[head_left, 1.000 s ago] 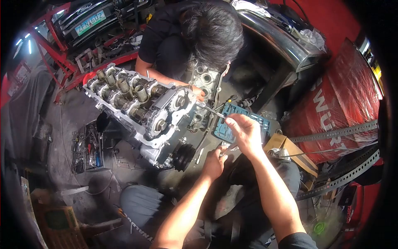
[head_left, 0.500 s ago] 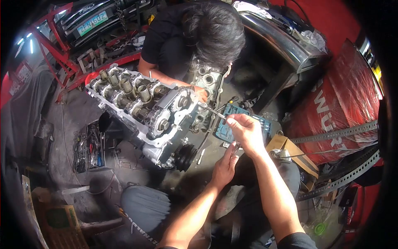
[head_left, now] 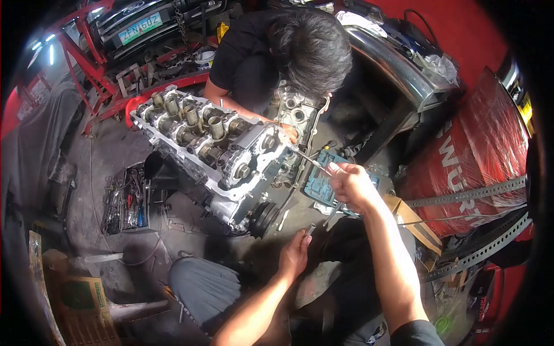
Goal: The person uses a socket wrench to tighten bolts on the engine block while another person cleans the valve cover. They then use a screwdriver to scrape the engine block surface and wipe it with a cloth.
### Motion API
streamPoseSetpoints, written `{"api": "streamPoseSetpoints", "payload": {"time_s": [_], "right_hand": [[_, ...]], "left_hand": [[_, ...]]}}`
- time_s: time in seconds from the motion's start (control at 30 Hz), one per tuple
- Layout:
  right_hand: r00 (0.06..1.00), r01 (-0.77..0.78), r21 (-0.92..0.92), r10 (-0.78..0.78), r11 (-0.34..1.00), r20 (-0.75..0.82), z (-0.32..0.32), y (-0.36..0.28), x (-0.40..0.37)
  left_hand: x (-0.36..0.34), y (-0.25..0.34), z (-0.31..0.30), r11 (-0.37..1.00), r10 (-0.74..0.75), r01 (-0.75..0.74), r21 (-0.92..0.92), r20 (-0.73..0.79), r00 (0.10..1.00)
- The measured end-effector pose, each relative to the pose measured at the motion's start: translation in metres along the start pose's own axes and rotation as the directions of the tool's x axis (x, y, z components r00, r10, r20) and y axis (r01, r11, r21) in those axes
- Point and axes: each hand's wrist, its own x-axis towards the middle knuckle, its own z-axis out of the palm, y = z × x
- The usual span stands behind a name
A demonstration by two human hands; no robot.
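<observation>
My right hand is closed around a long-shafted socket wrench. The shaft's far end meets the front edge of the engine, and a metal rod sticks out below the fist. Lower and to the left, my left hand is closed on a short metal cylinder that looks like a socket. Exposed camshafts and upright metal tubes line the engine's top. Behind it, a co-worker's hand touches a detached engine cover.
A crouching co-worker faces me across the engine. A teal tool case lies beyond my right hand. To the right stand a wrapped red drum and perforated metal strips. A tray of tools sits on the floor at left.
My left hand has dropped down and left, away from my right hand, with the socket-like piece showing in it. My right hand stays on the wrench, slightly lower and further right; the view has shifted.
</observation>
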Motion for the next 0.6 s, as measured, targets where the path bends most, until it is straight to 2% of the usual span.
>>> {"api": "streamPoseSetpoints", "payload": {"time_s": [0.03, 0.07, 0.1, 0.17, 0.27, 0.37, 0.4, 0.43, 0.47, 0.5, 0.53, 0.6], "right_hand": [[0.994, -0.057, 0.101, 0.047, 0.993, 0.101, -0.008, 0.001, 0.005], [0.975, -0.123, 0.194, 0.083, 0.973, 0.206, -0.015, 0.001, 0.010], [0.944, -0.198, 0.274, 0.107, 0.941, 0.313, -0.018, 0.002, 0.015], [0.956, -0.165, 0.331, 0.069, 0.929, 0.285, -0.017, 0.014, 0.019], [0.967, -0.056, 0.395, -0.049, 0.917, 0.251, -0.019, 0.030, 0.021], [0.986, 0.155, 0.178, -0.142, 0.972, -0.085, 0.002, 0.028, 0.008], [0.950, 0.236, -0.072, -0.246, 0.969, -0.193, 0.012, 0.027, 0.002], [0.914, 0.239, -0.453, -0.357, 0.859, -0.195, 0.014, 0.027, -0.002], [0.811, 0.353, -0.683, -0.573, 0.639, -0.117, 0.014, 0.033, -0.008], [0.676, 0.410, -0.845, -0.736, 0.345, 0.027, 0.015, 0.041, -0.016], [0.702, 0.361, -0.885, -0.710, 0.292, 0.052, 0.018, 0.045, -0.025], [0.679, 0.341, -0.937, -0.709, 0.074, 0.191, 0.016, 0.050, -0.037]], "left_hand": [[-0.004, 0.012, -0.008, 0.999, -0.024, 0.024, -0.031, 0.001, 1.000], [-0.003, 0.025, -0.015, 0.984, -0.143, 0.151, -0.096, 0.083, 0.986], [-0.001, 0.043, -0.025, 0.975, -0.119, 0.133, -0.179, 0.088, 0.989], [0.003, 0.062, -0.025, 0.937, -0.058, 0.079, -0.339, 0.072, 0.996], [0.016, 0.077, -0.010, 0.889, 0.027, -0.019, -0.457, 0.011, 1.000], [0.026, 0.080, -0.005, 0.807, -0.083, 0.140, -0.573, 0.124, 0.989], [0.027, 0.080, -0.003, 0.803, -0.081, 0.121, -0.584, 0.094, 0.992], [0.027, 0.080, -0.002, 0.795, -0.085, 0.121, -0.595, 0.089, 0.992], [0.029, 0.079, -0.002, 0.789, -0.091, 0.124, -0.602, 0.085, 0.992], [0.031, 0.078, -0.002, 0.784, -0.095, 0.121, -0.608, 0.075, 0.993], [0.034, 0.077, 0.000, 0.741, -0.106, 0.136, -0.658, 0.086, 0.991], [0.038, 0.077, 0.003, 0.683, -0.130, 0.180, -0.708, 0.125, 0.984]]}}
